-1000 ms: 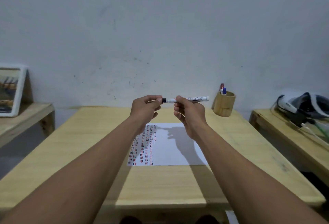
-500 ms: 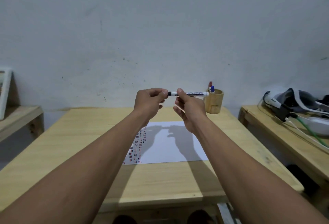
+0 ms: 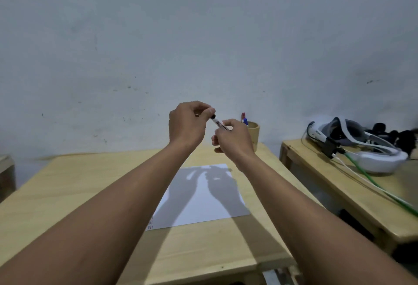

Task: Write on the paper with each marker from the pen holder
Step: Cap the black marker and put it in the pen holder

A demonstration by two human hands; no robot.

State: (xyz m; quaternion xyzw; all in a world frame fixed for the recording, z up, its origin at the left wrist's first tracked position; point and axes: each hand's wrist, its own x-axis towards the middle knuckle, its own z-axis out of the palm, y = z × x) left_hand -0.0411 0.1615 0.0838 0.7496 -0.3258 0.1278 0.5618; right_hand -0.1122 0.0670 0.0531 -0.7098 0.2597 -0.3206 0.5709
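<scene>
While both hands, left hand (image 3: 187,124) and right hand (image 3: 233,139), grip one marker (image 3: 219,122), two stand in the pen holder (image 3: 253,134).

One head-worn view faces forward and perhaps slightly down over the table (image 3: 67,185) toward the wall (image 3: 203,35).

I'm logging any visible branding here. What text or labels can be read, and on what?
Marker: dark print on the white barrel, too small and blurred to read.
White headset: a short dark mark on the left band, too blurred to read.
Paper: only dashes at the lower left corner, no words.
</scene>
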